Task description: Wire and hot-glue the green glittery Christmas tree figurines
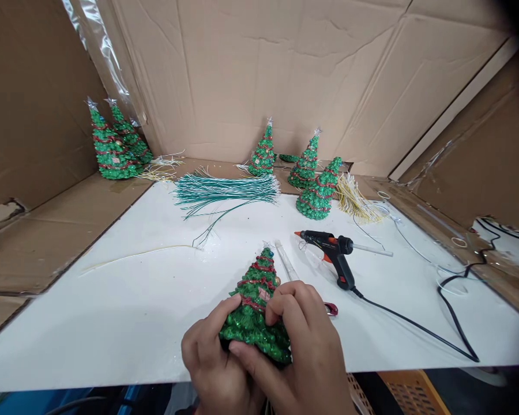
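A small green Christmas tree ornament with red garlands and glitter is held over the front of the white board, its tip pointing away from me. My left hand grips its lower left side. Across the right side and bottom edge, my right hand is closed on the same tree, with curled fingers against its front. The tree's base is partly hidden by both hands. Just beyond my right hand lie a whitish stick and a dark red handled tool, mostly covered by that hand.
A black glue gun with a glue stick and cord lies at right. Behind are a bundle of green wires, yellow-white wires and several more trees. Cardboard walls enclose the white board.
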`<state>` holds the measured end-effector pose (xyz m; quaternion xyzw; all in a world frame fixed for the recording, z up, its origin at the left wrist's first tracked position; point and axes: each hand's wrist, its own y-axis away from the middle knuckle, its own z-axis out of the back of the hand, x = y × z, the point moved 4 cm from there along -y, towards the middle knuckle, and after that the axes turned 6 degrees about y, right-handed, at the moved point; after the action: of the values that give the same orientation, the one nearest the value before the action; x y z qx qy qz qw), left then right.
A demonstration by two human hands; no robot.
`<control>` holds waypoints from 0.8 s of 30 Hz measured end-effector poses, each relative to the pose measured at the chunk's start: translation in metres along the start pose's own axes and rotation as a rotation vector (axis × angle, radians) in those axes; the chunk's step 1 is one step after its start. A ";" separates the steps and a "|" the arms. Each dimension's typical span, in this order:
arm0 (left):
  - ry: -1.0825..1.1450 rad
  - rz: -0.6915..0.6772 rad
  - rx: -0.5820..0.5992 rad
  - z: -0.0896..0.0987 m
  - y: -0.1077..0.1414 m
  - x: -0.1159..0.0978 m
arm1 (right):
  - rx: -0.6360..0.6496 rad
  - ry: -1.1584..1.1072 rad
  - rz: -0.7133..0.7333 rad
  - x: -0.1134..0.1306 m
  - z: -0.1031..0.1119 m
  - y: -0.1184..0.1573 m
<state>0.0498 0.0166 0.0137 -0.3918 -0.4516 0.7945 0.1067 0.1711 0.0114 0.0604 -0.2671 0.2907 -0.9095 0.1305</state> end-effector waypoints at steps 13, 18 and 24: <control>0.058 0.238 -0.004 -0.001 0.005 -0.001 | 0.015 0.012 0.006 0.000 0.000 -0.002; 0.081 0.287 0.023 -0.002 0.008 0.001 | 0.025 0.000 -0.004 0.000 0.000 -0.001; 0.038 0.127 0.018 -0.001 0.008 0.005 | 0.032 -0.012 -0.010 0.001 0.002 -0.001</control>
<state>0.0488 0.0153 0.0038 -0.4335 -0.4167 0.7961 0.0680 0.1711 0.0110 0.0623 -0.2718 0.2740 -0.9130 0.1321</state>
